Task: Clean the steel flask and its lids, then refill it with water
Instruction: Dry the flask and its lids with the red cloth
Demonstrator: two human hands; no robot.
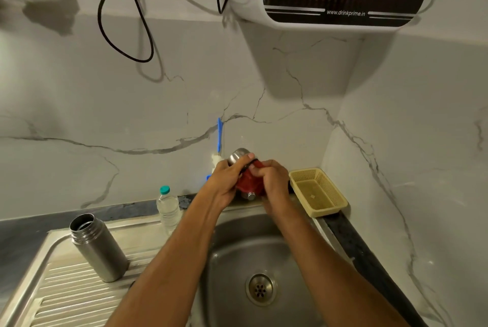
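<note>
— Head view: where's the flask?

— The flask (99, 247) stands on the draining board left of the sink (298, 268), lid off, mouth up, its long axis leaning up and to the left in the frame.

— And the hands?

— Above the back rim of the sink. The left hand (224, 181) grips a steel lid (237, 155), its closed end pointing up and away. The right hand (272, 181) clutches a red cloth (247, 181) against it.

— Anything nearby?

— A plastic bottle (167, 206) behind the flask, a yellow basket (318, 192) to the right.
</note>
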